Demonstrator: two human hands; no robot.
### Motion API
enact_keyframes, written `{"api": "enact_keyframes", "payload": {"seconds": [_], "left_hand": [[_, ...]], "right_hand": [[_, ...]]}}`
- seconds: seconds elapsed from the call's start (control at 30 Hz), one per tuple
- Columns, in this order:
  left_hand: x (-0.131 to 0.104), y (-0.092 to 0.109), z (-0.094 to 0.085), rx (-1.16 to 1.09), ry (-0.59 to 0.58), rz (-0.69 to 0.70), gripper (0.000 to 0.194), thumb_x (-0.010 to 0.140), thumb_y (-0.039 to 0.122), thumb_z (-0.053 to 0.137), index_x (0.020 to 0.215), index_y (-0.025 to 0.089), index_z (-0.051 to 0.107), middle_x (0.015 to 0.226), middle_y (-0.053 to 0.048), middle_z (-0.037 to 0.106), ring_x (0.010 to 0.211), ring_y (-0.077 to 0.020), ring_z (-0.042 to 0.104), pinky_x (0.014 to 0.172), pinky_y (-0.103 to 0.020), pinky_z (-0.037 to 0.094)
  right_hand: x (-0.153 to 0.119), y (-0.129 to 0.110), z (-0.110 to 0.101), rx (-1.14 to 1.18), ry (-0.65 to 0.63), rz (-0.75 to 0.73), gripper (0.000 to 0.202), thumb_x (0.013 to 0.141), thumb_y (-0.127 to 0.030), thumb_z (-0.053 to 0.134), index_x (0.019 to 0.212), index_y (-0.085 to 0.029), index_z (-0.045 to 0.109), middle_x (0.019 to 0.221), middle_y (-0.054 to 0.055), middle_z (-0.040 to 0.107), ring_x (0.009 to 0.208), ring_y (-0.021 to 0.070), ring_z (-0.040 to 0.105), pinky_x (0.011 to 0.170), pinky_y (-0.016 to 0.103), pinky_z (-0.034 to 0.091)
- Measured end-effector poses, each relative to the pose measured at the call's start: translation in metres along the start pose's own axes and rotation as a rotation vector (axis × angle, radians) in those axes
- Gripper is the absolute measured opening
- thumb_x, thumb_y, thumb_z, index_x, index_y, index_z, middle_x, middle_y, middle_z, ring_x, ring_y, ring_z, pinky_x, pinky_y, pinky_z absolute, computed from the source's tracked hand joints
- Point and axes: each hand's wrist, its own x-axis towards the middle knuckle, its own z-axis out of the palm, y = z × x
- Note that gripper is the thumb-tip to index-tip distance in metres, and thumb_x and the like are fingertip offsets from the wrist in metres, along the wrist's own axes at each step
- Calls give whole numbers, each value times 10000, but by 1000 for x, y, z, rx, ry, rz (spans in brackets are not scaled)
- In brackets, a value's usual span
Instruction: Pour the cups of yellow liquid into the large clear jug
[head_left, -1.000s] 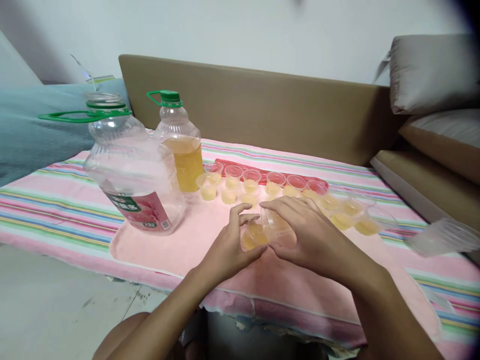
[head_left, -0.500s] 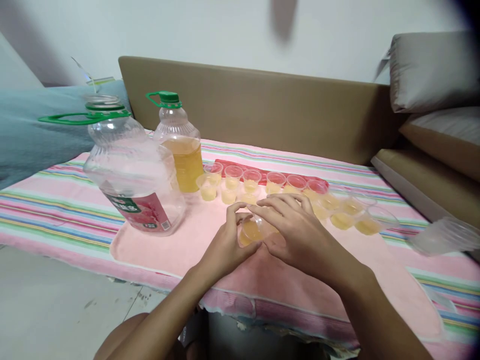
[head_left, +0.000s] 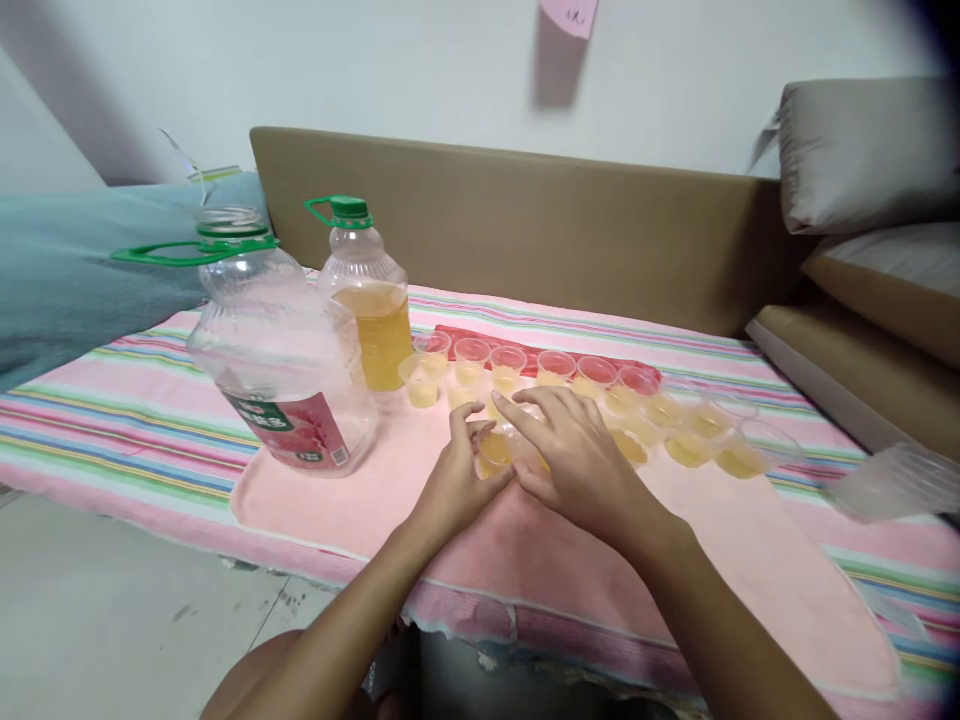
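My left hand (head_left: 463,470) curls round the left side of a clear plastic cup (head_left: 495,450) with yellow drink in it, low over the pink mat. My right hand (head_left: 574,440) closes on the same cup from the right, thumb near my left thumb, its bent fingers hiding part of the rim. Just behind and to the right stand several more clear cups of yellow drink (head_left: 688,449) in uneven rows, some covered by my right hand.
Left of the cups stands a large clear bottle (head_left: 277,320) with an open top. Behind it is a capped bottle (head_left: 382,340) partly full of yellow drink. A stack of clear cups (head_left: 896,485) lies at right. Red plastic (head_left: 487,345) lies behind the cups; cushions (head_left: 870,150) rise at right.
My hands and the cup between them have moved slightly back toward the rows. My right hand has shifted left a little, uncovering a cup beside it. The view has tilted up slightly.
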Motion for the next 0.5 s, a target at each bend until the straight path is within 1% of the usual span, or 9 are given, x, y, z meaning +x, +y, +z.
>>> {"api": "enact_keyframes", "payload": {"seconds": [0.13, 0.23, 0.37, 0.5], "left_hand": [[0, -3, 0, 8, 6, -4, 807, 856, 385, 780, 1448, 214, 258, 1510, -291, 576, 1488, -361, 571, 1233, -593, 435], [0, -2, 0, 18, 6, -1, 801, 871, 393, 773, 1457, 212, 258, 1494, -290, 585, 1478, -357, 579, 1230, -597, 432], [2, -1, -2, 23, 12, 12, 792, 879, 374, 765, 1465, 214, 256, 1464, -278, 594, 1458, -342, 590, 1230, -588, 431], [5, -3, -5, 29, 12, 21, 808, 872, 372, 766, 1464, 222, 236, 1469, -270, 586, 1460, -336, 585, 1242, -592, 419]], "right_hand": [[0, 1, 2, 29, 26, 4, 605, 913, -101, 650, 1513, -176, 619, 1395, 170, 711, 1320, 368, 615, 1079, 550, 526], [2, 1, 2, 77, 52, 8, 566, 905, -90, 641, 1466, -161, 614, 1392, 162, 724, 1309, 361, 625, 1078, 549, 536], [3, 0, 2, 101, 98, 15, 496, 910, -88, 634, 1398, -173, 618, 1369, 152, 740, 1329, 365, 622, 1085, 558, 536], [3, 0, 6, 70, 75, 1, 536, 883, -61, 629, 1408, -170, 620, 1437, 154, 718, 1369, 381, 599, 1126, 575, 512]]}}
